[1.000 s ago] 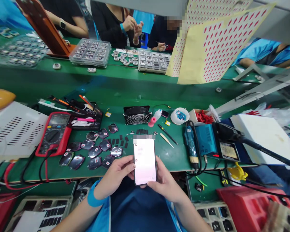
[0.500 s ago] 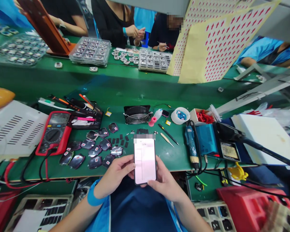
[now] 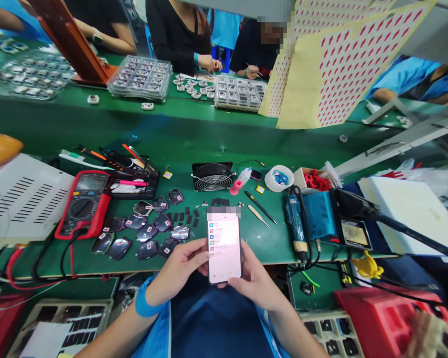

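Observation:
A smartphone (image 3: 224, 253) with a lit, pinkish-white screen is held upright between my two hands over the front edge of the green bench. My left hand (image 3: 186, 266) grips its left side, thumb along the edge. On the other side my right hand (image 3: 252, 273) wraps round the phone, its thumb at the lower right of the screen. The fingers behind the phone are mostly hidden. Several dark glossy watch-like casings (image 3: 147, 232) with small labels lie left of my hands. Small black rectangular pieces (image 3: 179, 217) lie beyond the phone.
A red multimeter (image 3: 84, 204) stands left, beside a tool holder (image 3: 145, 179). A small fan (image 3: 212, 176) is at the back. Tweezers (image 3: 259, 216), a white tub (image 3: 279, 178) and a blue-handled tool (image 3: 294, 219) are right. Co-workers sit across the bench behind trays (image 3: 140, 78).
The phone's screen has changed from a nearly blank page to a list with small icons. My hands have hardly moved. Across the bench, a co-worker's hands have lowered.

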`<state>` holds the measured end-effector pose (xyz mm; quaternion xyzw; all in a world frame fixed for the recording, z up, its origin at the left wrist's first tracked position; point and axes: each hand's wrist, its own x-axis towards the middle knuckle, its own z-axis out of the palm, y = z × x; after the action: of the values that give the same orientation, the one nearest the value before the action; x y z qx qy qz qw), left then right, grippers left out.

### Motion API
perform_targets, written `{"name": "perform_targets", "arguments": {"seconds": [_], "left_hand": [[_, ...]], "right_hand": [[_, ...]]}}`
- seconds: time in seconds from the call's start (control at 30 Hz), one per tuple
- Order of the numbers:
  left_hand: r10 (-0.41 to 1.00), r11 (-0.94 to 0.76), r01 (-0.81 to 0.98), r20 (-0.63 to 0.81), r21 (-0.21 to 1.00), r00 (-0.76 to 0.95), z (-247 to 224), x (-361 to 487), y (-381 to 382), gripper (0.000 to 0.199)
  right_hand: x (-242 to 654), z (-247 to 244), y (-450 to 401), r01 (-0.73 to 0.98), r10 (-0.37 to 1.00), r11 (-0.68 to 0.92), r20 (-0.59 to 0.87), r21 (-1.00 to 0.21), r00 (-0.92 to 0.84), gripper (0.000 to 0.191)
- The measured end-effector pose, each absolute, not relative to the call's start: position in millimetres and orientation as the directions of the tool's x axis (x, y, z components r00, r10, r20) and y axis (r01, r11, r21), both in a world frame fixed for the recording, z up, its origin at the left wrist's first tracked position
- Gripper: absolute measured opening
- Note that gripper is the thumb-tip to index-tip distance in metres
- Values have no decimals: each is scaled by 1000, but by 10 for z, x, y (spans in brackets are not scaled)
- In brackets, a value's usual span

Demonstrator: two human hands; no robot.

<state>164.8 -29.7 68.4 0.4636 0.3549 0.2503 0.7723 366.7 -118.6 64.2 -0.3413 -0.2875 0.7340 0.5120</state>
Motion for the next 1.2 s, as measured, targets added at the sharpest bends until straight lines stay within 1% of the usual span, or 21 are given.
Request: {"name": "perform_targets", "arguments": {"seconds": [0.13,0.3,0.4,0.47,0.57,0.63,0.8,1.0,1.2], "left_hand": [[722,445,-59,-319,894,614,703,1649,-303,49],[718,449,-72,-312,890,622,708,1649,-311,43],[709,454,-57,-321,889,628,695,1644,-310,45],[704,459,-45,-333,887,627,683,1635,-306,48],[685,468,-34,-339,883,645,684,1625,-295,51],[663,470,-13,-343,883,665,705,1630,-285,52],[598,455,54,-350,889,721,769,1659,-278,51],[582,468,62,-361,881,729,784,1661,-282,50],[574,466,73,-364,882,734,793,1661,-277,49]], "right_hand": [[3663,657,-1182,-551,948,-310,-208,-775,-241,81],[3654,693,-1167,-529,947,-317,-234,-787,-219,78],[3645,702,-1164,-512,944,-329,-263,-794,-198,77],[3641,706,-1159,-489,951,-308,-264,-816,-159,70],[3637,720,-1138,-446,972,-229,-227,-865,-59,49],[3634,734,-1118,-441,977,-195,-214,-876,-6,43],[3622,751,-1090,-419,961,-201,-262,-886,92,42],[3616,707,-1102,-361,929,-235,-318,-902,191,43],[3619,692,-1112,-333,924,-242,-321,-911,206,35]]}}
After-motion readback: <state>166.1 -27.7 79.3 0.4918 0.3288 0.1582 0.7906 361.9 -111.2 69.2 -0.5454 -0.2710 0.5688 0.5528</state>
